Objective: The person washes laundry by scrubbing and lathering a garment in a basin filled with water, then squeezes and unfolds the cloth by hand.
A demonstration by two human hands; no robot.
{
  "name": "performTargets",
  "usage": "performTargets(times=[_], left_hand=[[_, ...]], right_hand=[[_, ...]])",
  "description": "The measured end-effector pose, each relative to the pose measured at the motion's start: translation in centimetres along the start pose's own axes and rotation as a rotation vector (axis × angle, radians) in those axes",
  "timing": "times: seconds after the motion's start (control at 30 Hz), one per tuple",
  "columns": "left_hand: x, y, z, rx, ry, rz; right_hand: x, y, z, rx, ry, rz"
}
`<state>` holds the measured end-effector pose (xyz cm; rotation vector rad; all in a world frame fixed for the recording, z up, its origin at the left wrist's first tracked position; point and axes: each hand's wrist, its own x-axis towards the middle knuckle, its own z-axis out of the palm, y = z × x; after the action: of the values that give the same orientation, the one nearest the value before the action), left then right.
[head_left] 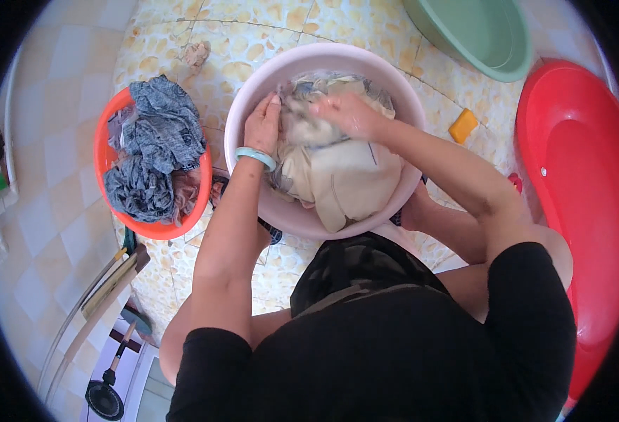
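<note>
A pale pink basin [253,81] stands between my feet, holding wet cream-coloured clothing [355,183] with some grey patterned fabric. Inside its left side, my left hand [262,125], with a pale green bangle at the wrist, grips a light wet garment [306,126]. My right hand [351,116] reaches over the same garment from the right. Its fingers are curled in and slightly blurred; whatever they hold is hidden. The stretch of garment between both hands is smeared by motion.
An orange basin [104,184] of blue-grey clothes [165,126] sits at left. To the right are a yellow soap-like block [463,126] and a red baby bathtub [570,169]. A green basin [450,35] stands far right; a crumpled beige cloth [197,54] lies on the patterned floor.
</note>
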<state>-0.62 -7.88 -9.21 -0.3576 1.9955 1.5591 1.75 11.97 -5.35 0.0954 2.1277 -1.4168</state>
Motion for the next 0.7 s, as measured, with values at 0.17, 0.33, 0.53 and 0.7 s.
performTargets(times=[0.17, 0.33, 0.53, 0.7], left_hand=[[-1.5, -3.6, -0.1, 0.422, -0.233, 0.095], [-10.9, -1.7, 6.4, 0.702, 0.054, 0.356], [-7.5, -5.0, 7.3, 1.115, -0.021, 0.454], [-0.2, -4.4, 6.2, 1.23, -0.499, 0.001]], right_hand=[[-5.6, -1.6, -1.3, -0.494, 0.083, -0.254], [-7.8, 3.0, 0.7, -0.608, 0.175, -0.446], [-3.4, 4.7, 2.2, -0.867, -0.066, -0.516], [0.5, 5.9, 2.9, -0.451, -0.23, 0.152]])
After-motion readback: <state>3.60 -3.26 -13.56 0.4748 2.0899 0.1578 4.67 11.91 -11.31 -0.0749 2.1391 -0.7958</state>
